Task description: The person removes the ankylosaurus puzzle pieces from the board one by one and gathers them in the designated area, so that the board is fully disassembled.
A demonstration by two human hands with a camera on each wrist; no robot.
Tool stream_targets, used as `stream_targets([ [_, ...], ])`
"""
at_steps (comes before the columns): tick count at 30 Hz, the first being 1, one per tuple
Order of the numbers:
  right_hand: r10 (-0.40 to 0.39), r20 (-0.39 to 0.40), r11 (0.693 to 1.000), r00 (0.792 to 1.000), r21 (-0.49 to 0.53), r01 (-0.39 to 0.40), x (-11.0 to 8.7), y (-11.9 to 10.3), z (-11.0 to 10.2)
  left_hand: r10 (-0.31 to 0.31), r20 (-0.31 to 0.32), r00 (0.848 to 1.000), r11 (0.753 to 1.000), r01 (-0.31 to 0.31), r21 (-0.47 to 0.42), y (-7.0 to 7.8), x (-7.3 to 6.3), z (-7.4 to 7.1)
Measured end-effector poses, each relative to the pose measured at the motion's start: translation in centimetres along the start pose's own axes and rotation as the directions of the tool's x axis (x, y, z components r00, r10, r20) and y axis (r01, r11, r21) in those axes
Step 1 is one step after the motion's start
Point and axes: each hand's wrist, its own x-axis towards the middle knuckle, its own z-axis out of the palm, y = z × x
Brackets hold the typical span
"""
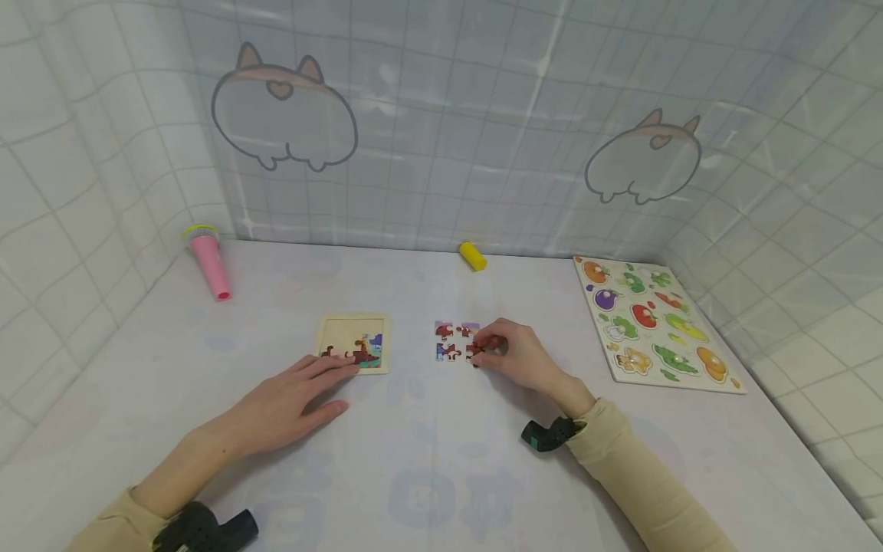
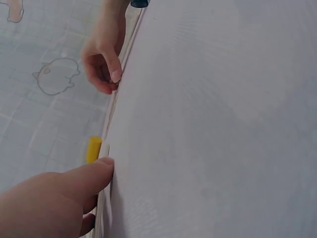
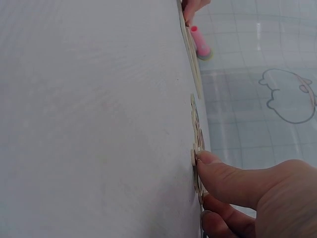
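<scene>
A small wooden puzzle tray [image 1: 345, 327] lies left of the middle, with several pieces fitted along its lower and right parts. My left hand [image 1: 281, 402] rests on the tray's lower edge with its fingers fairly straight, covering part of the picture. To the right, a loose puzzle piece [image 1: 444, 330] lies among others in a small group. My right hand [image 1: 517, 354] pinches a brownish puzzle piece [image 1: 474, 350] between thumb and finger at that group's right side. In the right wrist view the thumb [image 3: 223, 176] presses near the edge of a thin wooden piece [image 3: 193, 157].
A yellow block [image 1: 472, 256] lies near the back wall. At the far left is a pink toy microphone [image 1: 211, 266]. A vegetable peg board [image 1: 662, 326] lies on the right, beyond my right hand. Tiled-pattern cloth walls [image 1: 441, 130] enclose the back and sides.
</scene>
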Motion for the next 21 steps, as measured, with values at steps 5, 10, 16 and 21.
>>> stream_targets([
  [5, 0.002, 0.002, 1.000, 1.000, 0.003, -0.002, -0.01, -0.04, -0.01, 0.033, -0.006, 0.999, 0.999, -0.033, 0.029, -0.04, 0.02, -0.06],
  [10, 0.004, 0.005, 1.000, 1.000, 0.005, -0.004, -0.02, -0.12, -0.04, 0.038, 0.001, 0.999, 0.999, -0.038, 0.032, -0.02, -0.02, -0.07],
  [16, -0.010, 0.002, 1.000, 1.000, -0.001, 0.010, -0.10, -0.15, -0.06, 0.042, -0.004, 0.999, 0.999, -0.041, 0.018, -0.05, -0.07, -0.07],
  [21, -0.020, -0.009, 1.000, 1.000, -0.011, 0.020, -0.11, -0.17, -0.07, 0.038, -0.007, 0.999, 0.999, -0.038, 0.011, -0.13, -0.12, -0.01],
])
